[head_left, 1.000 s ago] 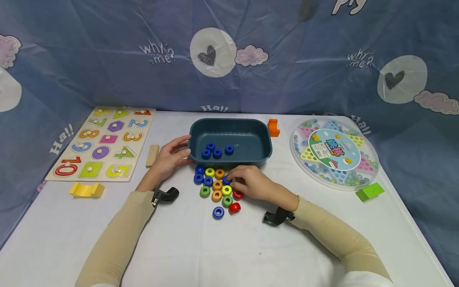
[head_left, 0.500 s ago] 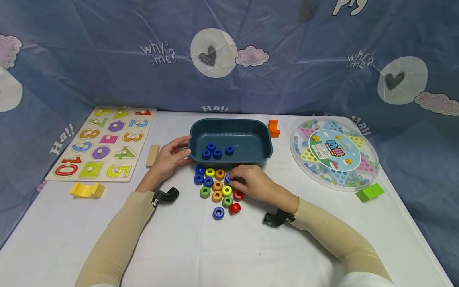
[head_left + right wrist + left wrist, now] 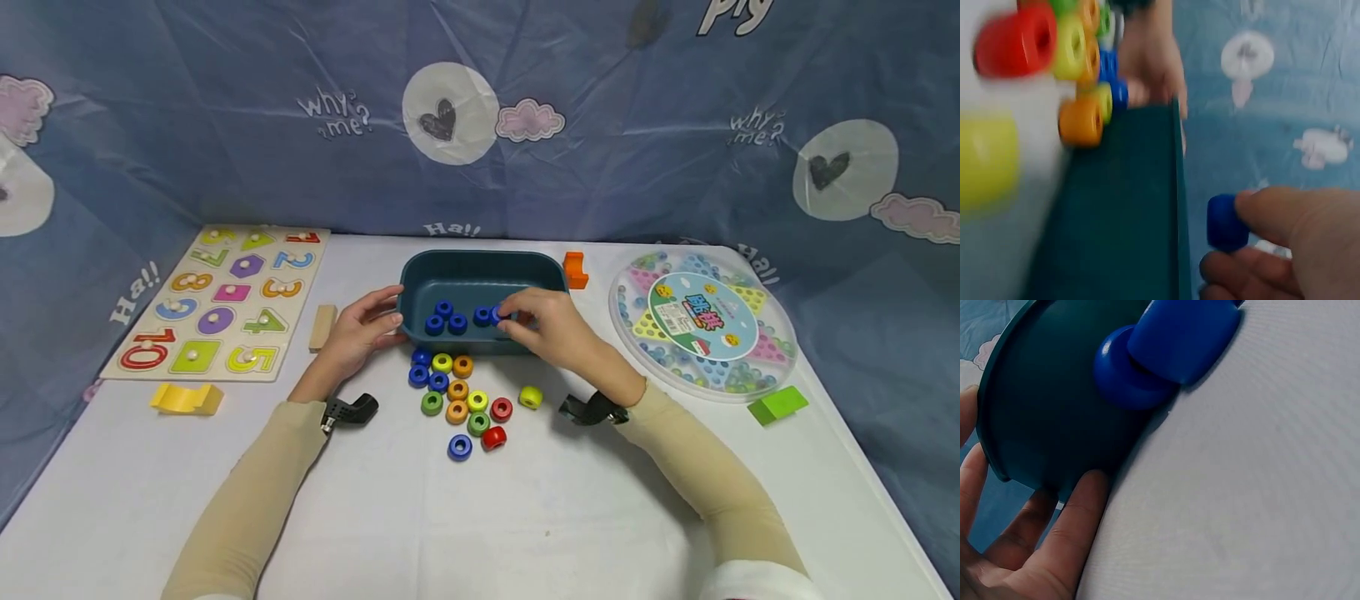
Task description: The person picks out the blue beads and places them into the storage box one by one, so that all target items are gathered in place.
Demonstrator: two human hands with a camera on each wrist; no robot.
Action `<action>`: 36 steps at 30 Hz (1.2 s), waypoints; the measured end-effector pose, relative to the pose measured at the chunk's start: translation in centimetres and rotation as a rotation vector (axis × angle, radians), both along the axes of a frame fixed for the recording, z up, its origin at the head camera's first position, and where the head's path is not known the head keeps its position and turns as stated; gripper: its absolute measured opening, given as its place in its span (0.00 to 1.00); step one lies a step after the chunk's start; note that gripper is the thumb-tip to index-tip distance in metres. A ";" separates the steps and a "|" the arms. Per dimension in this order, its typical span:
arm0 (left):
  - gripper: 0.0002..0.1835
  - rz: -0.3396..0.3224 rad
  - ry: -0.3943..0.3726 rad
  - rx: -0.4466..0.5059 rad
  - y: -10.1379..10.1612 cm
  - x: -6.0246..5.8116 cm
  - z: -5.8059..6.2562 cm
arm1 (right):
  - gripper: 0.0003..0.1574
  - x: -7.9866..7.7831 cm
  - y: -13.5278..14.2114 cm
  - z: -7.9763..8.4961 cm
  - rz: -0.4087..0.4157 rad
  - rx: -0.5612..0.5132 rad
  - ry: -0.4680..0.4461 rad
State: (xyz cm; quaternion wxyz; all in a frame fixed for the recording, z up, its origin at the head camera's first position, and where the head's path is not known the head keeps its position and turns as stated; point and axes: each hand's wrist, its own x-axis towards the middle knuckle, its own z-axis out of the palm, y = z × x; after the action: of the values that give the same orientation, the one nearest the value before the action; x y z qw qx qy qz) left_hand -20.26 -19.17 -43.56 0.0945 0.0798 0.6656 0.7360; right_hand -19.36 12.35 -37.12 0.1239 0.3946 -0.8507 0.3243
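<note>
A dark teal rectangular basin (image 3: pixel 483 344) stands at the back middle, with several blue beads (image 3: pixel 444 318) inside. My left hand (image 3: pixel 362 332) rests its spread, fairly straight fingers against the basin's left end; in the left wrist view the fingertips (image 3: pixel 1090 484) touch its outer wall. Over the basin's front right part, my right hand (image 3: pixel 551 327) pinches a blue bead (image 3: pixel 1227 223) between thumb and fingers. In front of the basin lie loose beads in blue, green, orange, red and yellow, among them a blue bead (image 3: pixel 460 447) nearest me and a yellow bead (image 3: pixel 531 397) apart to the right.
A wooden number puzzle board (image 3: pixel 217 304) lies at left, with a yellow block (image 3: pixel 186 398) and a plain wooden block (image 3: pixel 322 327) near it. To the right sit a round clear game box (image 3: pixel 703 325), a green block (image 3: pixel 777 406) and an orange block (image 3: pixel 575 271).
My right hand has lifted a blue bead from the loose group and carried it up over the basin. This uncovers the yellow bead at right. The left hand stays at the basin.
</note>
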 end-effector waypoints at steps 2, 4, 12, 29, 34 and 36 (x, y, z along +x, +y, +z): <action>0.30 -0.001 -0.003 -0.001 0.0 0.0 -0.1 | 0.07 -1.4 0.1 0.1 -0.070 0.052 -0.048; 0.30 -0.001 -0.006 -0.001 0.0 0.0 -0.1 | 0.07 -2.6 0.0 0.0 -0.116 0.112 -0.098; 0.29 -0.001 -0.005 -0.002 0.2 -0.1 -0.1 | 0.04 -5.5 -0.8 -1.1 -0.186 0.323 -0.251; 0.30 -0.001 -0.014 -0.008 0.3 -0.3 0.1 | 0.10 -5.8 -0.6 -1.5 -0.207 0.288 -0.254; 0.30 0.000 -0.012 -0.008 0.1 -0.2 0.1 | 0.14 -4.1 -1.2 -1.2 -0.137 0.105 -0.099; 0.30 0.004 -0.011 -0.014 0.1 -0.2 0.1 | 0.13 -3.0 -1.8 -0.7 -0.071 0.040 -0.036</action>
State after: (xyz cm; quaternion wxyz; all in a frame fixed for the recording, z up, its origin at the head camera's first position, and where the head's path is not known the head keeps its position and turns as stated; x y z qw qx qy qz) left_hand -20.42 -19.11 -43.43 0.0973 0.0739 0.6703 0.7320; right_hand -22.32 10.60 -37.85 0.1120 0.3607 -0.8726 0.3098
